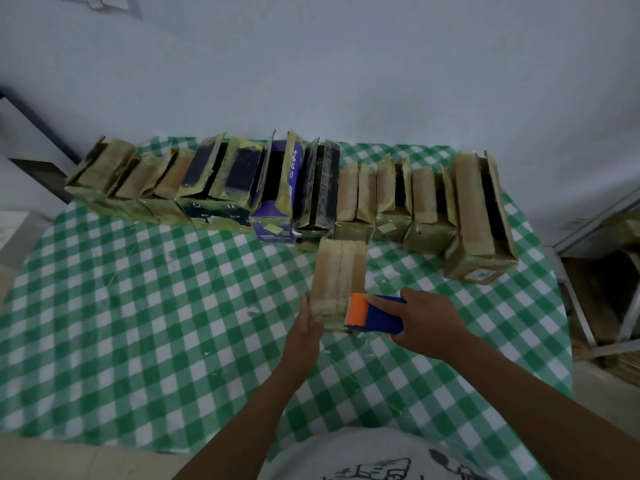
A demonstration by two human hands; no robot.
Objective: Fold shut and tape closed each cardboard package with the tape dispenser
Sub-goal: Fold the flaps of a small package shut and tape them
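Package under work: small brown cardboard package (341, 271), flaps folded down to a centre seam, set on the green-and-white checked tablecloth (138, 306) just nearer than the row of open-flapped packages (221, 188) along the far edge. Lies with long axis near to far, far end leaning slightly right, seam on that same line.

Left hand (308, 327) against the near left wall, fingers laid fairly straight on the cardboard, bracing rather than wrapping; thumb not clearly visible.

Right hand (426, 320) clenched round the handle of the blue-and-orange tape dispenser (375, 313), forefinger stretched along its top. Comes in from the right, orange head touching the package top at the near end, just right of the seam.

Probably the taping step, barely begun.

Deciding relation: dispenser length set across the package's long axis. As placed, any pull runs right to left over the width, toward the bracing left hand; taping along the seam would call for a quarter turn first, then a draw toward the far end.

Likely risk: light box skidding into the far row unless pinned.
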